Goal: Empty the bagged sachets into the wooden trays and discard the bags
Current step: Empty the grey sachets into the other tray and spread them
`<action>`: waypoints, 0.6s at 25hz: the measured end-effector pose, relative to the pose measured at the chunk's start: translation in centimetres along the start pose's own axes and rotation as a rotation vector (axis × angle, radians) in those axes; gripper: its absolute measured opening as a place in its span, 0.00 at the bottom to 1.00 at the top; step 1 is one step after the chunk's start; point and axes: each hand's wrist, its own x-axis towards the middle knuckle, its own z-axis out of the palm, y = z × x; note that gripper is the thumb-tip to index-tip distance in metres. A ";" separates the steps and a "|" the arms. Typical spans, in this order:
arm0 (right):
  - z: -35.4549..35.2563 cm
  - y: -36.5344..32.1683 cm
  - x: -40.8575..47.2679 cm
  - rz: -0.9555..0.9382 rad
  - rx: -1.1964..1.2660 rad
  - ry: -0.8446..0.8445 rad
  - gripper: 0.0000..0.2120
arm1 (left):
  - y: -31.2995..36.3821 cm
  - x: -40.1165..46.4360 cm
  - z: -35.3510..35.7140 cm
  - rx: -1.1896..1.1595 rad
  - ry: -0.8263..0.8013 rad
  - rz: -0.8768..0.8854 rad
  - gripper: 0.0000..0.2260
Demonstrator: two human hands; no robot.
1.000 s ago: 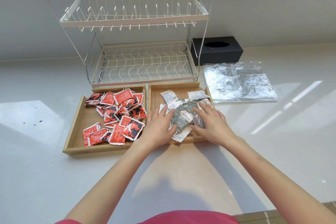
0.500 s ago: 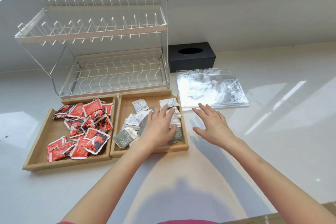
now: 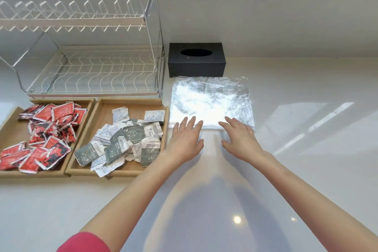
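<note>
Two wooden trays sit side by side on the white counter. The left tray (image 3: 14,127) holds several red sachets (image 3: 49,129). The right tray (image 3: 106,106) holds several grey and white sachets (image 3: 126,143). Flat clear plastic bags (image 3: 210,100) lie stacked to the right of the trays. My left hand (image 3: 185,141) and my right hand (image 3: 240,139) are both open, palms down, fingers spread. Their fingertips reach the near edge of the bags. Neither hand holds anything.
A two-tier metal dish rack (image 3: 86,71) stands behind the trays. A black tissue box (image 3: 196,65) sits against the wall behind the bags. White counter (image 3: 306,149) stretches to the right and toward me.
Both hands left the grey sachets in the right tray and moved right to the near edge of the plastic bags. The camera view shifted right.
</note>
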 end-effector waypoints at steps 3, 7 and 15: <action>-0.2 1.5 2.1 -0.033 -0.113 0.016 0.27 | 0.9 2.2 0.6 0.000 -0.023 -0.033 0.25; 0.3 3.0 4.3 -0.029 -0.236 0.028 0.22 | 1.1 4.1 1.5 -0.027 -0.016 -0.053 0.24; 1.3 2.6 4.6 -0.129 -0.503 0.156 0.20 | 1.1 3.9 3.4 -0.110 0.080 -0.056 0.22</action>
